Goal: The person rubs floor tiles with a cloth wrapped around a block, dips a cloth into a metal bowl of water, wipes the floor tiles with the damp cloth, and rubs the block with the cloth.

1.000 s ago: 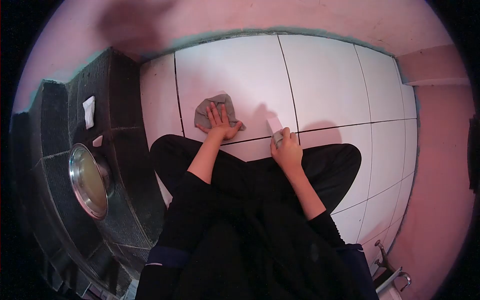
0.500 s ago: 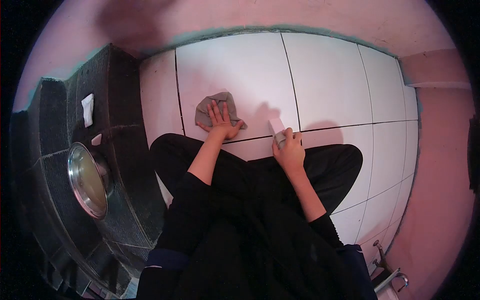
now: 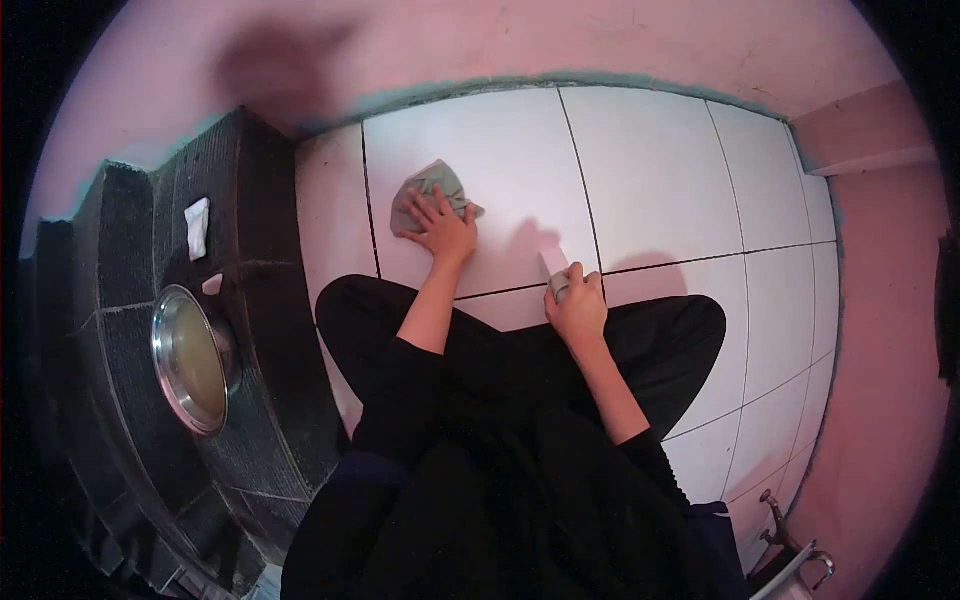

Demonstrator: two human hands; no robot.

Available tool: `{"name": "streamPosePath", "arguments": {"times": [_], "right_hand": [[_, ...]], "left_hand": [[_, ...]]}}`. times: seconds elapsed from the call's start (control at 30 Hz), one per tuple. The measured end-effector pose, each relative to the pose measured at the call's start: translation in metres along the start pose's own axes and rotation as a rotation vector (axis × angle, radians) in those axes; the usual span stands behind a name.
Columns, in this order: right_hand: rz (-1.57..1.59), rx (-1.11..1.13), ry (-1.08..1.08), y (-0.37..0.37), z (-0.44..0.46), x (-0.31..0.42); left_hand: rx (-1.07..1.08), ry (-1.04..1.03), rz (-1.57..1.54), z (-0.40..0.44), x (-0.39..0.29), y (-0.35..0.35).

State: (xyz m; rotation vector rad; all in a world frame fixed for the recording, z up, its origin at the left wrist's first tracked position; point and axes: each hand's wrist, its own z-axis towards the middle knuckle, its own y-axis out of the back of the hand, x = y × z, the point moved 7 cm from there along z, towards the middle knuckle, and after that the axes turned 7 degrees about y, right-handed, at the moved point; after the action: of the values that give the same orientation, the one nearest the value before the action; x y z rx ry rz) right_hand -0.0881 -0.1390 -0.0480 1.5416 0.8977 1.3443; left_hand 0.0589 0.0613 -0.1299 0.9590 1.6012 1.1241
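Observation:
My left hand (image 3: 443, 233) lies palm down on a crumpled grey-green cloth (image 3: 432, 183), fingers spread over its lower right part. The cloth rests on the white tiled floor (image 3: 490, 140), close to a dark grout line. In front of my right knee, my right hand (image 3: 580, 307) is closed around a small block (image 3: 552, 263) with a pale, box-shaped end. A greyish part of it shows between the fingers; its kind cannot be made out, and the rest is hidden by my hand.
Black tiled steps (image 3: 270, 200) rise on the left. On them are a metal basin (image 3: 190, 360) of cloudy liquid, a crumpled white item (image 3: 197, 228) and a small pale piece (image 3: 212, 284). A pink wall (image 3: 560, 40) borders the floor. Metal taps (image 3: 775, 520) show at lower right.
My left hand has slid the cloth forward over the tile, towards the far wall. My right hand keeps its grip on the block in nearly the same place. The camera view has shifted slightly.

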Motion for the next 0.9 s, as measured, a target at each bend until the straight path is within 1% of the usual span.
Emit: {"name": "streamPosePath", "arguments": {"times": [0.07, 0.1, 0.17, 0.23, 0.3, 0.33, 0.4, 0.43, 0.5, 0.53, 0.6, 0.83, 0.9], "right_hand": [[0.004, 0.009, -0.018, -0.002, -0.001, -0.001], [0.008, 0.023, -0.029, -0.003, 0.0, -0.001], [0.009, 0.018, -0.025, -0.004, 0.001, -0.001], [0.011, 0.012, -0.022, -0.002, 0.0, 0.002], [-0.01, 0.07, -0.07, -0.004, 0.002, 0.0], [-0.011, 0.061, -0.066, -0.003, 0.002, 0.0], [-0.036, 0.064, -0.063, -0.003, 0.003, 0.0], [-0.033, 0.055, -0.063, -0.002, 0.004, 0.0], [-0.041, 0.076, -0.071, -0.004, 0.007, 0.0], [-0.039, 0.068, -0.077, -0.002, 0.008, 0.001], [-0.03, 0.068, -0.094, -0.002, 0.007, 0.001], [-0.014, 0.06, -0.082, -0.001, -0.007, 0.001], [-0.02, 0.061, -0.087, -0.001, -0.01, 0.001]], "left_hand": [[-0.061, 0.297, 0.001, 0.003, 0.023, 0.005], [-0.069, 0.294, -0.003, 0.005, 0.025, 0.009], [-0.028, 0.469, -0.116, 0.007, 0.041, 0.012], [-0.012, 0.464, -0.112, 0.007, 0.04, 0.02], [0.031, 0.315, -0.055, 0.0, 0.023, 0.026], [0.023, 0.311, -0.06, -0.009, 0.019, 0.035], [0.17, -0.007, 0.051, -0.029, -0.01, 0.041], [0.162, -0.013, 0.05, -0.041, -0.014, 0.046], [0.249, -0.112, 0.013, -0.07, -0.027, 0.046], [0.245, -0.121, 0.015, -0.08, -0.027, 0.042], [0.367, -0.107, 0.078, -0.095, -0.023, 0.023], [0.337, -0.12, 0.11, -0.085, -0.016, 0.008], [0.39, -0.114, 0.094, -0.087, -0.019, 0.004]]}}
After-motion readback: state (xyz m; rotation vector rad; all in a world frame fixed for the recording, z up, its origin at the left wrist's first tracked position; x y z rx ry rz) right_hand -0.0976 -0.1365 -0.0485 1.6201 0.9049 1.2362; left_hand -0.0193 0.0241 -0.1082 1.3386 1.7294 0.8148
